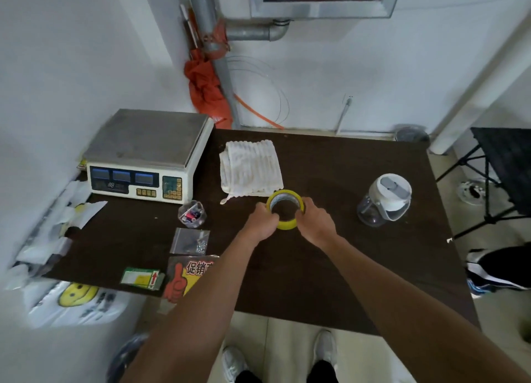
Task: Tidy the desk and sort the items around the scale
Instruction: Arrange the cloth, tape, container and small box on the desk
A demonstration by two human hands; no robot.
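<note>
Item: roll of tape (284, 210), yellow, ring-shaped with an open core. Location: middle of the dark surface (330, 267), just in front of the folded cloth (251, 170) and well right of the scale (146, 155); whether it rests on the surface or is lifted just clear cannot be told.

Held by: left hand (261, 221) closed on the roll's left side, right hand (314, 224) closed on its right side, fingers curled over the rim toward the core.

Handling, as judged: light, stiff, holds its shape under a squeeze; smooth outer wrap likely a little slippery, any loose end sticky. Not fragile. Best taken across the rim, or with fingers hooked through the core; one hand should suffice.

Nearby: small clear cup of oddments (192, 214), zip bag of screws (191, 241), lidded clear jar (383, 200).
</note>
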